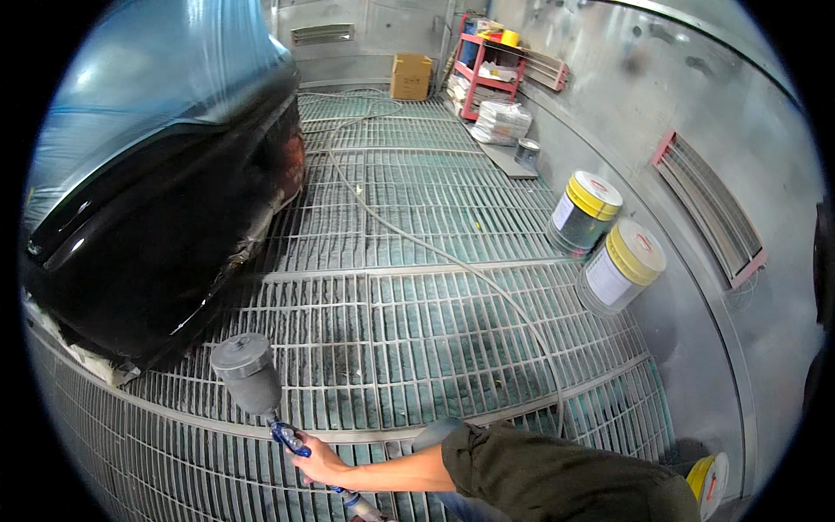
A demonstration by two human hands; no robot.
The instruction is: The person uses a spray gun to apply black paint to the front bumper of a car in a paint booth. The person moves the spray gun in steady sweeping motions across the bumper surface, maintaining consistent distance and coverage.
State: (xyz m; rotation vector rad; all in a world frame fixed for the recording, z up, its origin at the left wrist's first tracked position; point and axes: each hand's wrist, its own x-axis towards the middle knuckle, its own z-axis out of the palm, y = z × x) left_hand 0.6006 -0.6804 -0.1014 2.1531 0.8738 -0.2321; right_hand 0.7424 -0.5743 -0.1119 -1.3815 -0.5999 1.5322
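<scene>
The right hand (320, 461) grasps a cup-fed spray gun (290, 438) at near left; its grey paint cup (250, 376) is lidded, contents hidden. Two lidded, yellow-banded pails (621, 266) stand right; a cardboard box (410, 76), far.

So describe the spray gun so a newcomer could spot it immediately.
Find the glossy black panel on the left, then look below and right to the right hand. It grips the spray gun, set apart from the yellow-banded drums by its blue body and lidded grey cup.
</scene>
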